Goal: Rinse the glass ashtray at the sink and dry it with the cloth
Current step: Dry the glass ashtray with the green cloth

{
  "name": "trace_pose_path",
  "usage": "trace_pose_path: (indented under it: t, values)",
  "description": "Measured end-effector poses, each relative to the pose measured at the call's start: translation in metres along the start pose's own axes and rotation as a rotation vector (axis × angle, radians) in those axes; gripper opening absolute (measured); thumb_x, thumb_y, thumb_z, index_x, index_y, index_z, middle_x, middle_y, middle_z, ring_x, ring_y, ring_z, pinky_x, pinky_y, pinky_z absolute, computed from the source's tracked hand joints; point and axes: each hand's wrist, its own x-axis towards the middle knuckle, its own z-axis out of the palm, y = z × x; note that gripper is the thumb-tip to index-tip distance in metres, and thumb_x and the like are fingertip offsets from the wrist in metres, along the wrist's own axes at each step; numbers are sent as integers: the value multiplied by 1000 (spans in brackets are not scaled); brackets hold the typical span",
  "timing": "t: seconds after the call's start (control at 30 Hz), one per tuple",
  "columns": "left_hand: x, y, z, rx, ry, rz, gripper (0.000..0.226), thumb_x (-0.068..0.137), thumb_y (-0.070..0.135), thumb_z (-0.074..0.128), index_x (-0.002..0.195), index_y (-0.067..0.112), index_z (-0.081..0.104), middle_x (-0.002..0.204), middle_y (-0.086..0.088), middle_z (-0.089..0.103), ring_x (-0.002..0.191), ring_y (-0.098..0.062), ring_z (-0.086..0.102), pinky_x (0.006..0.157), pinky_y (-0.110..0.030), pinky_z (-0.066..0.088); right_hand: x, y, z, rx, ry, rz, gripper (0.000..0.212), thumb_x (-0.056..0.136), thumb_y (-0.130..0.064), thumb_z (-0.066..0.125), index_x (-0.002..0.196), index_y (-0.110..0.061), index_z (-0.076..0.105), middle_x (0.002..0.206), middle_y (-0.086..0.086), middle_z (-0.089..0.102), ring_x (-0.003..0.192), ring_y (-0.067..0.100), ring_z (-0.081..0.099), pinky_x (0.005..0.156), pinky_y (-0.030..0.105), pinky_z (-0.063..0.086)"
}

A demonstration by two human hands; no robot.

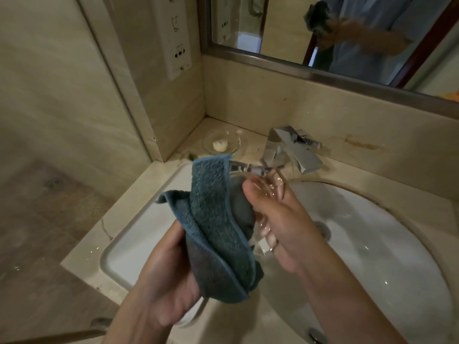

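Cloth (pixel 218 232) gripped in my left hand (pixel 169 276) | right hand (pixel 280 219) grips ashtray (pixel 263 194) | rinse looks done, drying underway

One head-worn view, close above the sink (pixel 372 244).
It looks forward and down; the mirror (pixel 323 33) crosses the top.

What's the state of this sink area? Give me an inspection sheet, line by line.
Surface: marble counter, stained near the tap; white basin.
Job's things: glass ashtray in the right hand; blue cloth pressed against it by the left hand.
Clutter: glass dish holding soap; white tray.
Hands: both gripping.
Cables: nothing seen.
Surroundings: mirror, wall socket panel.
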Motion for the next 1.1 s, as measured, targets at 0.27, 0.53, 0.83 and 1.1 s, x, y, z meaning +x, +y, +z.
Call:
trace_pose_path:
  t: [0.27, 0.53, 0.83, 1.1]
  values:
    - [7, -5, 0, 116, 21, 20, 47, 85, 30, 65, 121, -1, 60, 126, -22, 60, 117, -30, 57, 106, -39, 39, 3, -3, -4, 91, -80, 189, 22, 61, -22, 71, 82, -30, 69, 87, -2, 75, 84, 13, 71, 61, 22, 57]
    - [9, -15, 5, 153, 163, 256, 45, 68, 48, 55, 94, 17, 76, 103, -13, 74, 87, -25, 72, 66, -35, 59, 7, 4, 8, 68, 159, -64, 12, 82, -18, 63, 80, -29, 68, 84, -13, 74, 84, 1, 69, 69, 21, 56]
    - [13, -42, 20, 379, 274, 325, 29, 69, 24, 58, 91, 16, 74, 99, -8, 75, 90, -21, 72, 71, -29, 60, 5, 9, 32, 206, 353, -187, 55, 75, -41, 64, 123, -21, 49, 96, -5, 74, 96, 13, 69, 83, 43, 57]
    - [8, 3, 21, 669, 365, 423, 23, 67, 42, 56, 77, 33, 74, 86, 2, 76, 80, -14, 72, 71, -33, 54, -14, 18, 14, -152, 298, -48, 47, 43, -65, 71, 79, -39, 56, 95, -5, 72, 91, 8, 66, 75, 32, 51]
